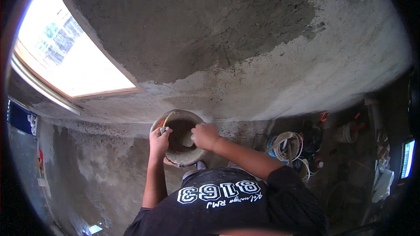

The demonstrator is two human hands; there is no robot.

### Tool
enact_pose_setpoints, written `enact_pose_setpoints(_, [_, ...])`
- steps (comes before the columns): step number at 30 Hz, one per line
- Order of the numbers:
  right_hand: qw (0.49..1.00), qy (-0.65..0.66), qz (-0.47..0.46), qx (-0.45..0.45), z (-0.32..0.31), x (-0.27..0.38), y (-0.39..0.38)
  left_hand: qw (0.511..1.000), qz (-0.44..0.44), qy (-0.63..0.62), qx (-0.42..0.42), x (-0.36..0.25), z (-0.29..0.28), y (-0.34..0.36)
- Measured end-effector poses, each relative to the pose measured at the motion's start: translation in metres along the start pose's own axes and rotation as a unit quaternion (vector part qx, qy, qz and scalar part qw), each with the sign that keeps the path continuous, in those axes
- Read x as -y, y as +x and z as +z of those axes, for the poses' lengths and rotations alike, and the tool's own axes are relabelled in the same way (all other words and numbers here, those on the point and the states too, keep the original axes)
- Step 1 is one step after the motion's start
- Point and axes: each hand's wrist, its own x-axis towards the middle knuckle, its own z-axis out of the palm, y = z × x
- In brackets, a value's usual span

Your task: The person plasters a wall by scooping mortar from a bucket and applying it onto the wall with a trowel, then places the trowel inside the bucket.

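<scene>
A round, mortar-smeared bucket (179, 162) hangs or stands in front of my body, close to the foot of the wall; what supports it I cannot tell. My left hand (159, 139) is closed round its pale, thin handle (168, 118) at the left rim. Over the right side of the opening, my right hand (204, 136) makes a fist. Below that fist a tool with a pale flat end (190, 142) shows inside the bucket, its grip hidden by my fingers. Grey-brown wet mix (180, 134) lies within.
The wall ahead carries dark wet plaster (197, 26) above a paler grey area (280, 78). A bright window (65, 39) opens at the left. On the right floor stand a white bucket with tools (286, 145) and another pail (302, 169). Orange-handled items (324, 116) lie farther back.
</scene>
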Motion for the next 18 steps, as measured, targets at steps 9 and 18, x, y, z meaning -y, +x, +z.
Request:
enact_pose_setpoints(9, [0.884,0.05,0.445,-0.132,0.003,-0.114,-0.23,0.998,-0.052,-0.042,0.013,0.009,0.011,0.0])
enact_pose_setpoints(18, [0.784,0.263,0.4,0.395,0.077,-0.151,-0.374,0.999,0.035,0.021,0.015,0.033,0.013,0.016])
